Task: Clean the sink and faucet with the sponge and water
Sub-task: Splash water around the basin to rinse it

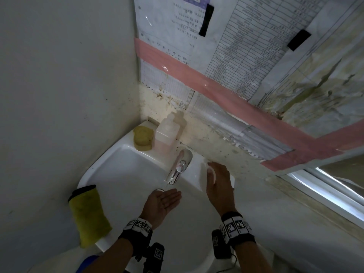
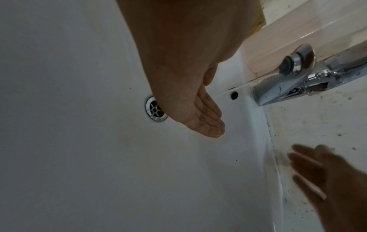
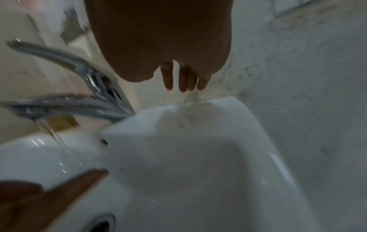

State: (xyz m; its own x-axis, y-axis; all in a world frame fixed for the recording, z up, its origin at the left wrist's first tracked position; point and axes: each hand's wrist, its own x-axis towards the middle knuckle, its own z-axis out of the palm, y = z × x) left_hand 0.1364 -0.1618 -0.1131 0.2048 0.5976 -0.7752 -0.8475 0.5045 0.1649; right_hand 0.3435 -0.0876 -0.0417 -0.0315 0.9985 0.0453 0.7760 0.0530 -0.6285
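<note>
Two bare hands are reaching over the white ceramic sink [image 1: 110, 170], and neither one is holding anything. The left hand [image 1: 162, 203] is lying flat with its palm turned up and its fingers straight and close together, making a little cup just under the spout of the shiny silver metal faucet [image 1: 178, 168]. A thin stream of water [image 3: 57, 138] is running down from the spout toward that hand. In the left wrist view, the left hand's fingers [image 2: 208, 122] are pointing past the round metal drain [image 2: 155, 109] at the bottom of the bowl. The right hand [image 1: 217, 184] is stretching out wide and flat, palm down, over the sink's back ledge to the right of the faucet. Its fingers [image 3: 184, 78] are straight and a bit spread, with their tips near the speckled, dirty wall; I cannot tell if they are touching the ledge. Both wrists are wearing black bands with small black and white square tags. The yellow, lumpy sponge [image 1: 143, 137] is sitting on the far left corner of the sink ledge, well apart from both hands. Just beside it is standing a pale, see-through plastic soap bottle [image 1: 167, 133]. A yellow cloth with a black edge [image 1: 87, 215] is hanging over the sink's left rim.
</note>
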